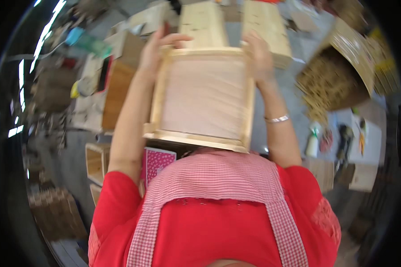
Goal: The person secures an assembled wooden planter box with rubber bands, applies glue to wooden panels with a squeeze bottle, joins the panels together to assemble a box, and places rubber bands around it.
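Between my hands is a pale wooden frame (pixel 246 102) with a flat, pinkish-beige panel inside its raised edges. It could be a shallow box or tray; the blur leaves this unclear. My left hand (pixel 153 51) grips its far left corner, with some fingers reaching over the top edge. My right hand (pixel 259 55) holds the far right corner, fingers along the side. The near edge of the wooden frame comes close to my checked apron (pixel 218 171). Just beyond the far edge lie two pale wooden pieces, a left one (pixel 203 24) and a right one (pixel 267 29).
A cardboard box (pixel 356 49) on the right spills tan, curly shavings (pixel 327 84) onto the grey table. Nearby stand a white bottle (pixel 313 141) and a dark tool (pixel 344 140). On the left are a brown wooden box (pixel 121 91), a green bottle (pixel 91 44) and a pink patterned box (pixel 158 163).
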A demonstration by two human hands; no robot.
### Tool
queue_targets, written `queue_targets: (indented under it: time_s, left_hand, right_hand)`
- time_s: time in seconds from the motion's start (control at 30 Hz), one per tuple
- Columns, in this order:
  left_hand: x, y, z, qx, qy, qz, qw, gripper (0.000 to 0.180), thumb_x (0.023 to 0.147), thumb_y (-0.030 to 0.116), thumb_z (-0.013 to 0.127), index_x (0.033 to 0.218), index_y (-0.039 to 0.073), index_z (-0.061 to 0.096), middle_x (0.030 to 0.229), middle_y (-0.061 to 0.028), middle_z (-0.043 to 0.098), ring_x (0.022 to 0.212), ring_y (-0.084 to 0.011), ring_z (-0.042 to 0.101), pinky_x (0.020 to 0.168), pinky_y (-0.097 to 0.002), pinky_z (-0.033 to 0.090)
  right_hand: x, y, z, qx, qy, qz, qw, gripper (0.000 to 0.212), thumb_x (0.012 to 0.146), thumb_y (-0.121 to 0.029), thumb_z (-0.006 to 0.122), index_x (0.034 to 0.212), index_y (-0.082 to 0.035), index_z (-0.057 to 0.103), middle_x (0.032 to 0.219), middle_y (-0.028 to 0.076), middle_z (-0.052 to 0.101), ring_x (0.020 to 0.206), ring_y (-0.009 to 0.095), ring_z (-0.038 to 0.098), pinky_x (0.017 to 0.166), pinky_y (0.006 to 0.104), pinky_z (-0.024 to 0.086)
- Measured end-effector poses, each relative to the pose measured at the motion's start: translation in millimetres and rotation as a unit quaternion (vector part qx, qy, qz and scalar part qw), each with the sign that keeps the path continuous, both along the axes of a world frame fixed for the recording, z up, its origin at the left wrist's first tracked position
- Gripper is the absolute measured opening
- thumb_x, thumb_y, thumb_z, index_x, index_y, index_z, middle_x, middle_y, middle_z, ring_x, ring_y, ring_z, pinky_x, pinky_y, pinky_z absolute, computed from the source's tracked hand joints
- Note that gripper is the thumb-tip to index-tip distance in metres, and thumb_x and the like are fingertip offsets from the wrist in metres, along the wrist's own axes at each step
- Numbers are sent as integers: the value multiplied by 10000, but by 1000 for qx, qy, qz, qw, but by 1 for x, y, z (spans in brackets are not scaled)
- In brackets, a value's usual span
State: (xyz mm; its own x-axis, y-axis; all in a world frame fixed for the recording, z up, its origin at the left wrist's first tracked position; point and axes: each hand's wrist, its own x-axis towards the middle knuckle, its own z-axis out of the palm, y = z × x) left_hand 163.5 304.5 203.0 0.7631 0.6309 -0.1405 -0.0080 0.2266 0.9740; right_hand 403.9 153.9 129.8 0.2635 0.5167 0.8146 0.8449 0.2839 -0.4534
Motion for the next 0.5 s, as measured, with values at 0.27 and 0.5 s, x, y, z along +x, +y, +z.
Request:
queue_targets:
  time_s: [0.27, 0.5]
  left_hand:
    - [9, -2, 44, -29, -118, -34, 992, 1058, 844, 867, 181, 1534, 71, 289, 1535, -177, 363, 1375, -303, 395, 1121, -454, 322]
    - [-3, 10, 76, -145, -342, -159, 915, 963, 891, 789, 243, 1527, 67, 277, 1608, -229, 165, 1480, -450, 120, 1153, -672, 96]
  right_hand:
    - [-5, -13, 32, -14, 266, 200, 943, 163, 941, -97, 467, 860, 28, 535, 807, 136, 510, 790, 281, 544, 725, 376, 428]
    - [41, -62, -50, -9, 345, -71, 936, 281, 1006, -233, 493, 1067, -5, 645, 1006, 122, 656, 955, 214, 607, 860, 320, 451]
